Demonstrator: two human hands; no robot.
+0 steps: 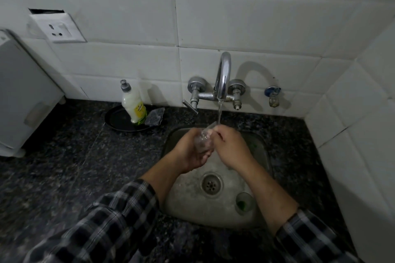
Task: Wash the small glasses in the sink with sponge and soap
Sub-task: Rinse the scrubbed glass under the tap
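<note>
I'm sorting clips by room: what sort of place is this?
Probably a small home kitchen: a steel sink in a dark stone counter, a running wall tap, and a soap bottle.

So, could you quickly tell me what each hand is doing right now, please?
Left hand: grips the small clear glass from below.
Right hand: fingers curled onto the same glass's rim, holding it.

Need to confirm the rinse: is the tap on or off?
On. A stream of water runs from the tap onto the small glass held by the left hand and right hand over the sink.
</note>
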